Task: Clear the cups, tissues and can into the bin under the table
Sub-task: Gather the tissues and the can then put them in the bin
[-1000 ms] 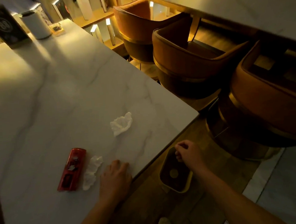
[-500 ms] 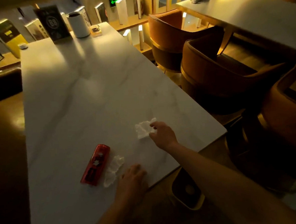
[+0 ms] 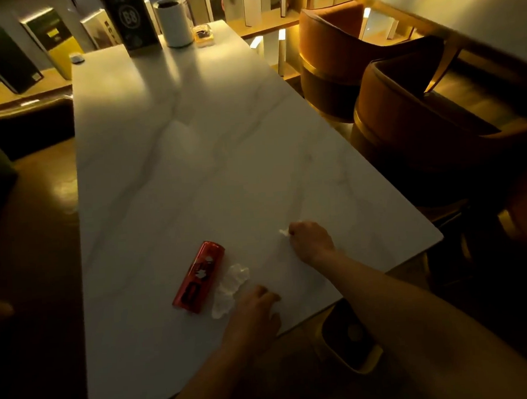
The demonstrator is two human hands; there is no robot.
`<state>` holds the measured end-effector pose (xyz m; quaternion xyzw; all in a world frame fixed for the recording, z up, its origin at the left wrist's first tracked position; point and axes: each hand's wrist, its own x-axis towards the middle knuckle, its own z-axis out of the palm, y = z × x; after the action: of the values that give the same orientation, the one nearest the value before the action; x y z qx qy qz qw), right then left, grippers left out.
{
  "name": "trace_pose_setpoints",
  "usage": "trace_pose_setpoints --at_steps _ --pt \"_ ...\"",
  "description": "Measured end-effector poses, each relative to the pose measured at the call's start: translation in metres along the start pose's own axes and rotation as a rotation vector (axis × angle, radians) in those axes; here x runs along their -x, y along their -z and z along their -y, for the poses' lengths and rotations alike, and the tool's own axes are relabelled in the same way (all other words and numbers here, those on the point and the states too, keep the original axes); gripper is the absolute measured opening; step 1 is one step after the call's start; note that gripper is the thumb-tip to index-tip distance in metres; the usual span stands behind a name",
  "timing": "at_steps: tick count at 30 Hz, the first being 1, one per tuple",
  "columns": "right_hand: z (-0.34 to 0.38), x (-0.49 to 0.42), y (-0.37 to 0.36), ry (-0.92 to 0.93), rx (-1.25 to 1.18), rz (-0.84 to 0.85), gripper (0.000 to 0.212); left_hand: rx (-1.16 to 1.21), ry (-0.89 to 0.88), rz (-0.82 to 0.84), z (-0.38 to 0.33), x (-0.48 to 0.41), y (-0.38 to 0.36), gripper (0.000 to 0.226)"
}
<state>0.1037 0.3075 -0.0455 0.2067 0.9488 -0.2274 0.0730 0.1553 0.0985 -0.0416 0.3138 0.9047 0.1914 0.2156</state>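
My right hand [image 3: 311, 242] is balled around one tissue [image 3: 283, 232] on the table [image 3: 193, 179], left hand [image 3: 256, 310] curled empty beside the other tissue [image 3: 230, 286], with the can [image 3: 199, 277] unbinned and no cups visible.

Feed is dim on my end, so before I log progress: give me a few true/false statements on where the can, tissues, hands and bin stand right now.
1. The red can lies on its side on the table. True.
2. The right hand is closed around a tissue. True; only a white scrap shows past the fingers.
3. The left hand holds the can. False; it rests on the table near the second tissue, apart from the can.
4. The table is cleared of tissues. False; the second tissue lies beside the can.
5. The bin stands on the table. False; it sits on the floor, below the table's near edge.
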Motion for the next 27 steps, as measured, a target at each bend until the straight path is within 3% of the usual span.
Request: trace_pose_setpoints --at_steps 3,6,10,15,17,21,24,27 --pt "0.007 0.014 0.005 -0.045 -0.142 -0.079 0.017 -0.029 0.036 -0.153 0.007 0.007 0.009 0.038" --pt "0.015 0.035 0.009 -0.063 -0.294 -0.095 0.013 -0.110 0.104 -0.264 0.018 0.008 0.016 0.051" --pt "0.022 0.056 0.004 -0.048 -0.398 -0.088 0.010 -0.176 0.143 -0.139 0.024 0.003 0.021 0.054" --pt "0.031 0.068 -0.006 -0.068 -0.463 -0.053 0.009 -0.204 0.212 -0.036 0.022 0.011 0.028 0.023" --pt "0.037 0.073 -0.011 -0.073 -0.477 -0.033 0.010 -0.095 0.251 -0.062 0.025 0.018 0.027 0.019" --pt "0.052 0.082 -0.018 -0.053 -0.500 0.016 0.010 0.365 0.434 -0.227 0.029 0.032 0.034 0.008" --pt "0.074 0.090 -0.015 -0.036 -0.558 0.063 0.007 0.612 0.486 -0.310 0.033 0.048 0.043 0.020" --pt "0.101 0.108 -0.013 0.009 -0.637 0.120 0.009 0.930 0.618 -0.439 0.045 0.069 0.052 0.014"
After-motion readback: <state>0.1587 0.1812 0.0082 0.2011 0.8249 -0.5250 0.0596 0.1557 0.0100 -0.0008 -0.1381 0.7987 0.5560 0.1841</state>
